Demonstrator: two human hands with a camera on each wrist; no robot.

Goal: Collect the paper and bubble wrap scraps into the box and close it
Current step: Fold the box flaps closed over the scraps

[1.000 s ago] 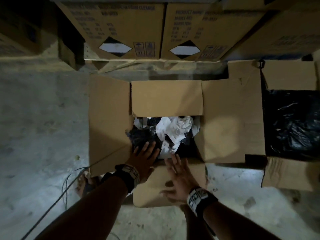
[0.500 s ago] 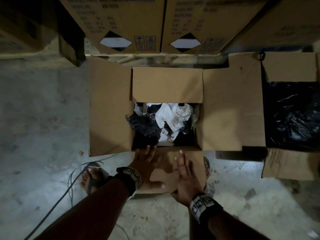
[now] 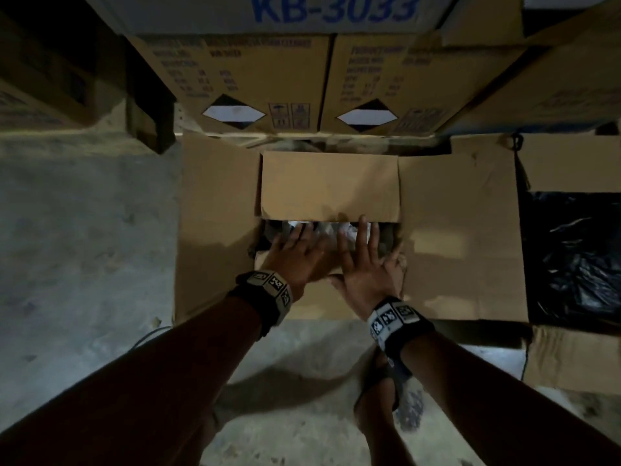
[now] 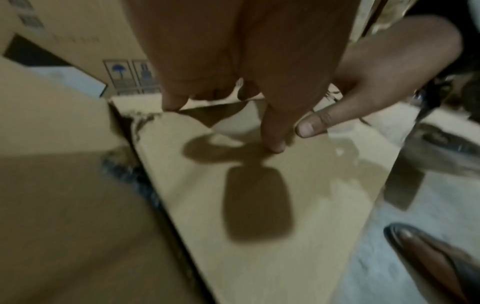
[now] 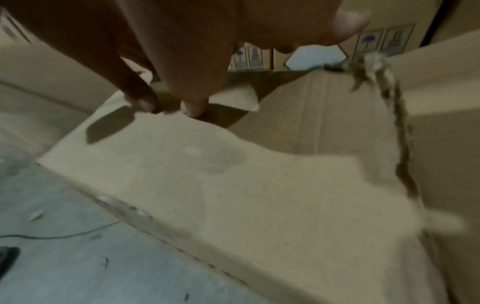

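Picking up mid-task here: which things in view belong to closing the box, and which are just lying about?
Job: box; near flap; far flap; scraps; left hand; right hand.

Lying about: stacked cartons; black bag; cable.

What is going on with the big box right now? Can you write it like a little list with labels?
box: brown cardboard box on the floor, not yet closed
near flap: folded over the opening, both hands flat on it
left hand: open, fingers straight, pressing the near flap
right hand: open, fingers straight, pressing it too
far flap: folded partly over the opening
side flaps: spread out left and right
scraps: white and dark bits showing in the gap between the flaps
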